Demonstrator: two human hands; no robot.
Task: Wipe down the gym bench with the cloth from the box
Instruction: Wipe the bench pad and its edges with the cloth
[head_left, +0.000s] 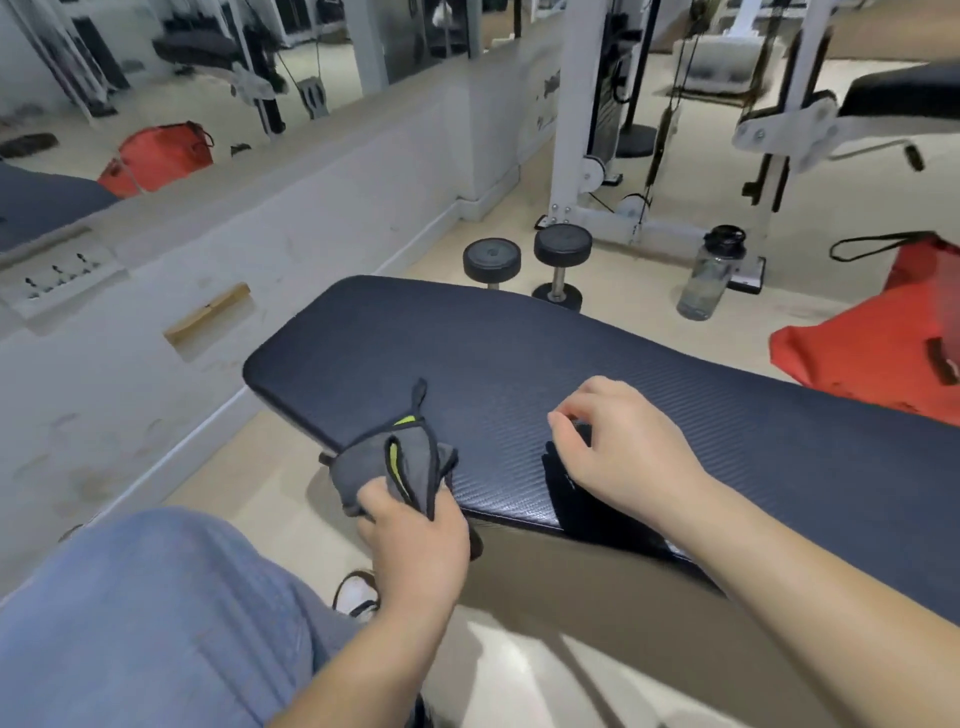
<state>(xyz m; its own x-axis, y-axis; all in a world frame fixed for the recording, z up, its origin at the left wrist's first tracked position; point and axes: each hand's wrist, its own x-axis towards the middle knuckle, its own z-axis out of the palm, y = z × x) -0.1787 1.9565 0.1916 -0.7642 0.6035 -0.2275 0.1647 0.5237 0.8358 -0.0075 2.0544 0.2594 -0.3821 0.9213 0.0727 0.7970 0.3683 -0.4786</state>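
The bench (519, 374) ran across the view, pad bare, its right end cut off by the frame. The left hand (415, 540) was clamped on the bunched cloth (395, 462) at the pad's near edge, probably placed to start a wipe. The right hand (623, 441) rested on the pad, fingers loosely curled, apparently bracing. No box showed.

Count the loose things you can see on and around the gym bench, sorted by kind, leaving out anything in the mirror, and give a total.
Cloths: 1, the grey cloth bunched in the left hand.
Dumbbells: 2, standing on end on the floor, one beside the other.
Water bottles: 1, the clear bottle.
Red bags: 1, the bag beyond the bench.
Total: 5
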